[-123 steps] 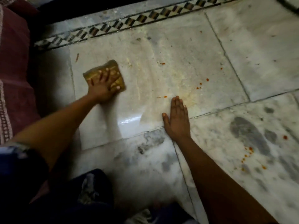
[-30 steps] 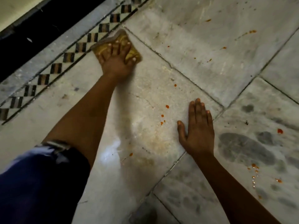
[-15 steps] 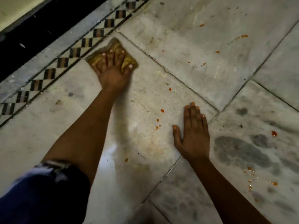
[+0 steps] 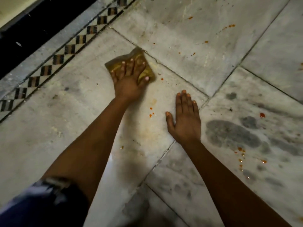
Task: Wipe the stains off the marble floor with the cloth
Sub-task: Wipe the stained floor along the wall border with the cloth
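Observation:
A folded yellow cloth (image 4: 141,56) lies flat on the white marble floor (image 4: 73,128), at the far corner of a tile beside a grout line. My left hand (image 4: 129,81) presses down on the cloth with spread fingers. My right hand (image 4: 185,122) rests palm-down and flat on the same tile, holding nothing. Small orange-red stains sit between my hands (image 4: 150,112), just right of the cloth (image 4: 162,79), on the far tile (image 4: 229,26) and on the right tile (image 4: 241,153).
A checkered inlay border (image 4: 68,49) runs diagonally along the upper left, with a dark strip (image 4: 32,30) beyond it. Grey veined patches (image 4: 229,133) mark the right tile. My dark sleeve (image 4: 41,205) fills the lower left corner.
My left hand has slid the cloth away from the checkered border, toward me and to the right along the tile. My right hand stays planted flat on the floor.

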Available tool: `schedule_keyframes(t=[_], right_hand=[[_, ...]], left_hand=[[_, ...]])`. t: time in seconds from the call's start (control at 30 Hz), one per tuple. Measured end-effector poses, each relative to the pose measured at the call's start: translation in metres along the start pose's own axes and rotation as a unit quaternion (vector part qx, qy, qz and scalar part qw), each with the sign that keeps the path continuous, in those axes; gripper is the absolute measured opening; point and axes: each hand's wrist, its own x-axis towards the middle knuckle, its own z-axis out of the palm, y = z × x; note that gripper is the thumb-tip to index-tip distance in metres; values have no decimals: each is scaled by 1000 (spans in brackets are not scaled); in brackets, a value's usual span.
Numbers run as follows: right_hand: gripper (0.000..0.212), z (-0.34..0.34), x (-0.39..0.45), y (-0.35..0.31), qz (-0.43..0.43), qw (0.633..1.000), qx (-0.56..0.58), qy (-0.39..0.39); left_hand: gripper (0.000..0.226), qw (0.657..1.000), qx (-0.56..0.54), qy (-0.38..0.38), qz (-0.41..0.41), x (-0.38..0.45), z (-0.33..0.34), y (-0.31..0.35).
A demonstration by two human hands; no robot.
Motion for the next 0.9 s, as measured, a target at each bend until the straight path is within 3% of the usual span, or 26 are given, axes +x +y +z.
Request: schedule_keyframes(t=[0.07,0.17,0.23,0.33,0.4,0.5,0.6,0.73,0.83,0.9], right_hand=[[68,0,1,-1,-4,1000,8,-1],[70,-3,-7,-1,19,999,20,16],[71,-4,-18,3,40,999,12,16],[71,-4,-33,12,19,1000,-6,7],[70,-2,-33,13,15,1000,-7,10],[71,-3,-32,10,21,1000,-2,4],[72,-4,-32,11,21,1000,-5,-2],[71,-5,-31,10,21,1000,2,-2],[70,-5,-30,12,21,1000,9,4],[70,-5,-31,12,19,1000,6,3]], left_hand=[[56,1000,3,-10,7,17,3,30],[58,993,46,-23,103,-14,16,57],[62,980,86,-30,179,-53,19,46],[66,960,132,31,245,-84,12,5],[69,967,141,62,204,-76,1,-19],[80,991,86,20,97,-43,-4,-13],[72,993,76,-9,87,-12,10,28],[72,961,134,-17,241,-24,17,63],[63,912,141,-12,384,-54,17,24],[61,913,130,-11,387,-60,9,-13]])
